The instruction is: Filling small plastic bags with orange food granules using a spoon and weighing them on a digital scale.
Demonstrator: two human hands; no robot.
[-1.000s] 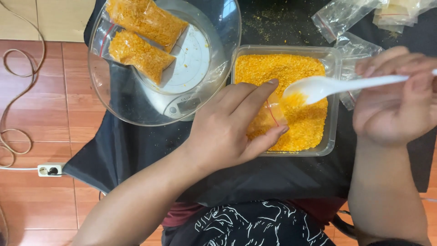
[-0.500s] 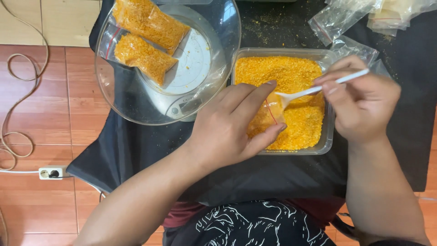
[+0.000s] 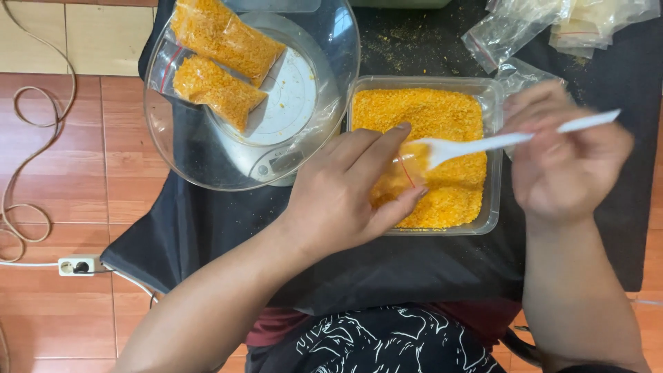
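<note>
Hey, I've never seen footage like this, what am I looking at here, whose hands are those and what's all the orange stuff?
One camera sits on a person's head and looks down, so both hands are their own. The left hand holds a small clear bag open over a clear tub of orange crumbs. The right hand holds a white plastic spoon, its bowl at the bag's mouth. To the left, a clear bowl on a kitchen scale holds two filled bags. Empty bags lie at the top right on the black cloth.
</note>
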